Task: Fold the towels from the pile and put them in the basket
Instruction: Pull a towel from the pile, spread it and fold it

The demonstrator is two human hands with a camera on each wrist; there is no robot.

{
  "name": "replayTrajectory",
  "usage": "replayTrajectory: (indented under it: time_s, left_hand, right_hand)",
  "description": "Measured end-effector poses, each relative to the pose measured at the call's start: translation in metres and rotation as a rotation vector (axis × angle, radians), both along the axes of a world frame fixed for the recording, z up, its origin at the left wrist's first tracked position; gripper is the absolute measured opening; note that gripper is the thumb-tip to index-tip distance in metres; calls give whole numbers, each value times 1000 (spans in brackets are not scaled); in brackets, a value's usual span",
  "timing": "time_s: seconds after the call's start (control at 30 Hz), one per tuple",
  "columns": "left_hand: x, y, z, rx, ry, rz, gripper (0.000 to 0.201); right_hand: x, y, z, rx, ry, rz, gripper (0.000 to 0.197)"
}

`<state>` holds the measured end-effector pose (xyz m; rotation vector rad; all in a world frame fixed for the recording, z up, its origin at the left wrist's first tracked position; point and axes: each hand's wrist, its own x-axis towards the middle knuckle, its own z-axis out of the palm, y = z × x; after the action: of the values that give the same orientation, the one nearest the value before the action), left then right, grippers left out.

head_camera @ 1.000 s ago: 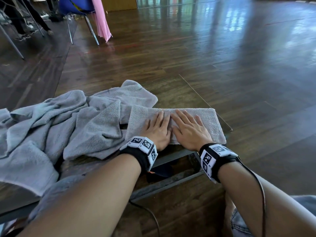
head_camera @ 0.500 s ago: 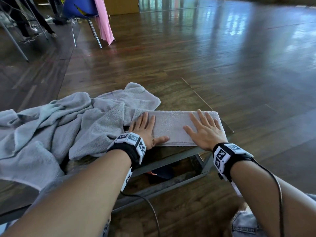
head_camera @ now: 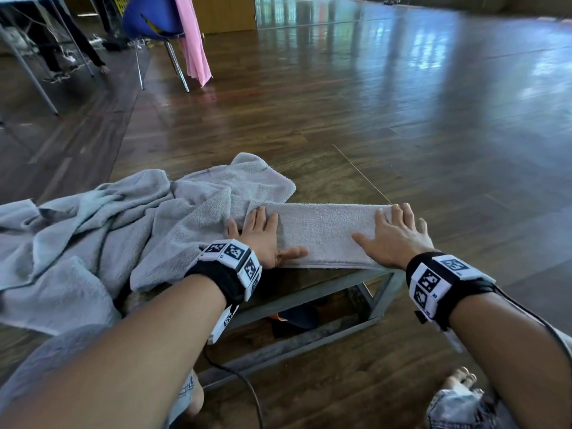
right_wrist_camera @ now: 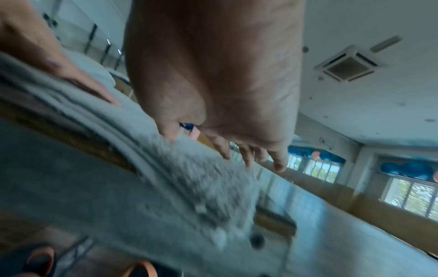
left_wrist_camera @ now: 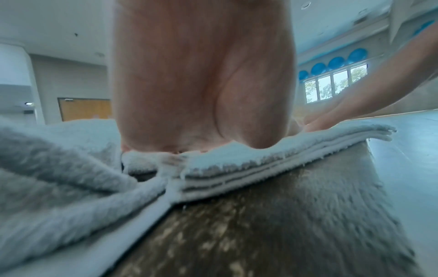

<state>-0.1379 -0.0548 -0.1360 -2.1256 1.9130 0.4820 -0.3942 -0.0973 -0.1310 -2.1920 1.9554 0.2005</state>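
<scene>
1. A heap of grey towels (head_camera: pixel 93 230) lies crumpled on the left part of the low wooden table (head_camera: pixel 334 184), one edge hanging over the near side.
2. The left hand (head_camera: pixel 263 239) lies flat on the left end of the folded towel (head_camera: pixel 322 233), just beside the heap. Its fingers are straight and spread, thumb stretched out along the near edge, gripping nothing.
3. The folded towel is a long grey strip lying flat along the near right part of the table. The left wrist view shows several stacked layers at its edge (left_wrist_camera: pixel 272 163).
4. The right hand (head_camera: pixel 393 239) lies flat on the right end of the strip, fingers straight and fanned wide, fingertips (head_camera: pixel 399 209) reaching the far right corner.
5. The metal frame (head_camera: pixel 365 305) of the table shows below.
</scene>
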Motion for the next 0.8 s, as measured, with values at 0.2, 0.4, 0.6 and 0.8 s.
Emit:
replayTrajectory:
  time_s: [0.2,0.4,0.6,0.8]
  left_hand:
    - [8,-14,9,-215,76,-36,87]
    - [16,-23,15,-280,67,45,63]
    - [8,-17,35,-333,94,119,31]
    - [0,-5,35,-156,251,229,21]
  right_hand:
    - [36,38,24,33,-112,293,57]
    - [37,37,22,23,-123,291,38]
    - [26,16,25,5,-184,220,35]
    - [32,17,20,38,-176,219,52]
